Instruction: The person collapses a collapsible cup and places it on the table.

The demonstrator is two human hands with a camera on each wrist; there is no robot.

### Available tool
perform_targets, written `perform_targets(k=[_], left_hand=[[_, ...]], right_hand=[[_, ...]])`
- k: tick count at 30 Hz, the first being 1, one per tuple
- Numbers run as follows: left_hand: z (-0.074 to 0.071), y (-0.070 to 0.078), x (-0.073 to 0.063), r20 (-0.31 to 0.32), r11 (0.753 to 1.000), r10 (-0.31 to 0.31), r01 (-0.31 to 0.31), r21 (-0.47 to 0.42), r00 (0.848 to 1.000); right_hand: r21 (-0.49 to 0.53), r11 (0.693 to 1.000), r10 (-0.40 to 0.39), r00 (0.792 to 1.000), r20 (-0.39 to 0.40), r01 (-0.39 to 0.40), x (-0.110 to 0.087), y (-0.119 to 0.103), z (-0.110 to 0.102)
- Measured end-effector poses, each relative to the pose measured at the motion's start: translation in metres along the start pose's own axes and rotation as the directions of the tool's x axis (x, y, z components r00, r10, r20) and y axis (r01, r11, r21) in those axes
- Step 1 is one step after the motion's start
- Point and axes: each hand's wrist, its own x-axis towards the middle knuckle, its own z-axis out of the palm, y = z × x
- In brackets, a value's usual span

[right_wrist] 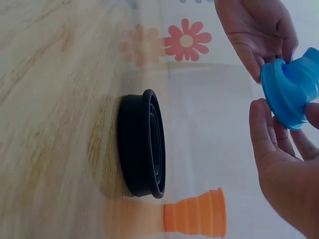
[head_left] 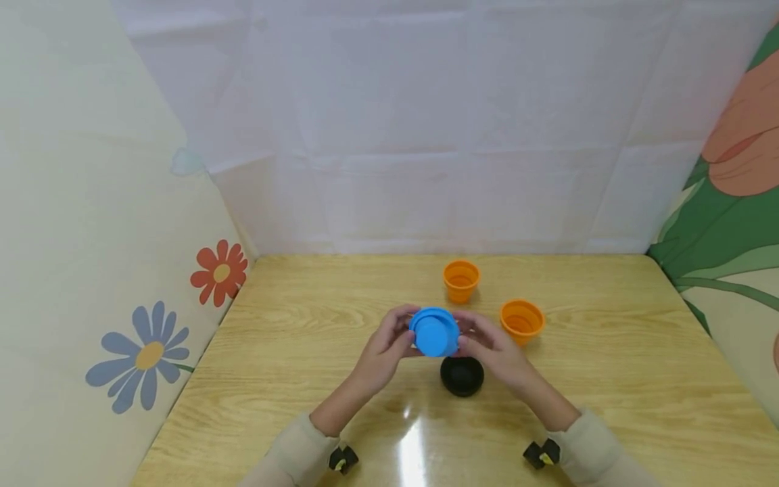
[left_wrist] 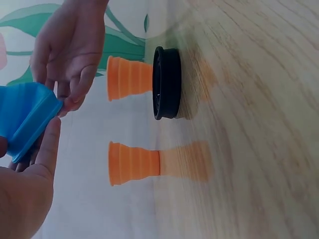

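Note:
A blue collapsible cup (head_left: 433,333) is held up above the table between both hands, its round base facing the head camera. My left hand (head_left: 382,350) pinches its rim from the left, with thumb and fingers. On the opposite side my right hand (head_left: 498,348) grips it the same way. In the right wrist view the blue cup (right_wrist: 291,89) looks partly folded, its wall uneven and tilted. Below the hands a black collapsible cup (head_left: 462,376) lies flattened on the table, touched by neither hand.
Two orange collapsible cups stand extended on the wooden table (head_left: 292,318): one orange cup (head_left: 461,281) farther back, another orange cup (head_left: 522,320) just beyond the right hand. A white cloth (head_left: 389,135) hangs behind the table, with flower-printed cloth (head_left: 91,237) at the sides.

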Motion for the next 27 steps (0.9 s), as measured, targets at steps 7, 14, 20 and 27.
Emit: perform_targets(k=[7, 14, 20, 27], left_hand=[[-0.001, 0.004, -0.001, -0.029, 0.986, -0.161, 0.163, 0.045, 0.986], [-0.002, 0.001, -0.001, 0.055, 0.958, -0.280, 0.275, 0.084, 0.958], [-0.001, 0.000, -0.001, -0.030, 0.952, -0.292, 0.294, 0.085, 0.956], [0.004, -0.001, 0.000, -0.097, 0.960, -0.275, 0.279, 0.028, 0.956]], right_hand=[[-0.066, 0.996, 0.062, 0.998, -0.012, -0.063, -0.002, -0.002, -0.003], [-0.101, 0.991, 0.093, 0.995, 0.031, -0.090, -0.001, -0.006, -0.009], [-0.019, 0.995, 0.094, 0.996, 0.003, -0.094, -0.005, -0.001, -0.008], [0.110, 0.994, 0.011, 1.000, 0.006, -0.012, -0.005, 0.007, 0.000]])
